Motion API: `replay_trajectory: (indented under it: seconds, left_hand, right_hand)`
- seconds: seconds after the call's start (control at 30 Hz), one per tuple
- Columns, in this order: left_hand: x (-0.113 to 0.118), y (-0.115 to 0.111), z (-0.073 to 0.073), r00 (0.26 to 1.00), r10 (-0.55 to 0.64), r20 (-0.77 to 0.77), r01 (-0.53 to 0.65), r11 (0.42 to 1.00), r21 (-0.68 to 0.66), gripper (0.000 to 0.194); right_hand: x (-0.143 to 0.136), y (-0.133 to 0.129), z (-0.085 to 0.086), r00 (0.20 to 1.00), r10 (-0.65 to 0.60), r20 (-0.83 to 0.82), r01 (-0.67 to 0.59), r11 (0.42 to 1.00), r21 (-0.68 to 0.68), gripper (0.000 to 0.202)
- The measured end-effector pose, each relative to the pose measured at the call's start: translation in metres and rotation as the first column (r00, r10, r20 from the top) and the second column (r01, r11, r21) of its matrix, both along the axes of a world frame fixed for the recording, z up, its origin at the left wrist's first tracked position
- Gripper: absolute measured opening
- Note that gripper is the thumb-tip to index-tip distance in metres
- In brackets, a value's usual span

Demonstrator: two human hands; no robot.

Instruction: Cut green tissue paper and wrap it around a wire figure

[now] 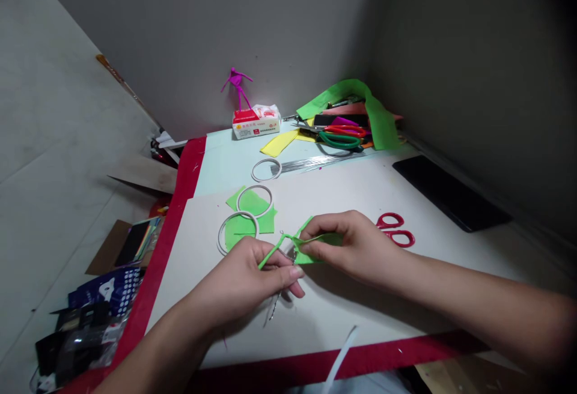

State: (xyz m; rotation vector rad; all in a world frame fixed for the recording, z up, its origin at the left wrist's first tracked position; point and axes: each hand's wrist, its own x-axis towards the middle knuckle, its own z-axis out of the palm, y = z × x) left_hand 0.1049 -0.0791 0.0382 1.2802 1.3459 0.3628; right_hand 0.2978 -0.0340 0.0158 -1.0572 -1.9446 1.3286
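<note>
My left hand (256, 271) pinches a small twisted-wire frame (273, 307) between thumb and fingers, and its lower end pokes out below them. Part of this frame is wrapped in green, forming thin limbs (272, 252). Just to the right, my right hand (347, 241) is closed on a green crepe paper strip (311, 257) that meets the frame. Beside my left hand lie white tape rings (256, 229) over green paper pieces (265, 221). Red-handled scissors (400, 238) rest behind my right hand, their blades hidden by it.
A magenta figure (237, 81) stands on a small box (256, 125) by the wall. Thin wires (311, 164) lie near another white ring (266, 170). Pliers (340, 139), yellow paper (279, 142) and a green strip (385, 121) are piled behind. A black phone-like slab (448, 193) lies right.
</note>
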Motion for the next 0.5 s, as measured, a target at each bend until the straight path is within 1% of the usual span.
replay_trajectory:
  seconds: [0.1, 0.2, 0.27, 0.37, 0.43, 0.5]
  left_hand:
    - [0.001, -0.002, -0.002, 0.999, 0.006, -0.051, -0.004, 0.999, 0.041, 0.030]
    - [0.002, -0.003, -0.002, 0.998, 0.023, -0.056, -0.020, 0.998, 0.057, 0.029]
    - [0.004, -0.005, -0.001, 0.999, 0.022, -0.024, -0.021, 0.998, 0.064, 0.027]
    - [0.006, -0.008, 0.003, 1.000, 0.009, 0.025, -0.012, 0.996, 0.086, 0.024]
    - [0.007, -0.010, 0.006, 1.000, -0.016, -0.010, 0.017, 0.990, 0.142, 0.024]
    - [0.008, -0.012, 0.007, 0.995, -0.057, -0.085, 0.076, 0.970, 0.233, 0.024]
  right_hand:
    - [-0.001, 0.004, 0.000, 0.999, 0.004, -0.033, -0.007, 0.995, -0.104, 0.007]
    - [0.000, 0.008, -0.001, 0.995, 0.040, -0.091, -0.059, 0.973, -0.225, 0.006]
    - [0.001, 0.010, -0.003, 0.987, 0.084, -0.133, -0.124, 0.936, -0.329, 0.009]
    - [0.003, 0.013, -0.005, 0.974, 0.147, -0.173, -0.212, 0.862, -0.461, 0.016]
    - [0.005, 0.014, -0.005, 0.967, 0.172, -0.188, -0.245, 0.826, -0.507, 0.021]
    - [0.006, 0.015, -0.005, 0.956, 0.201, -0.213, -0.287, 0.792, -0.539, 0.026]
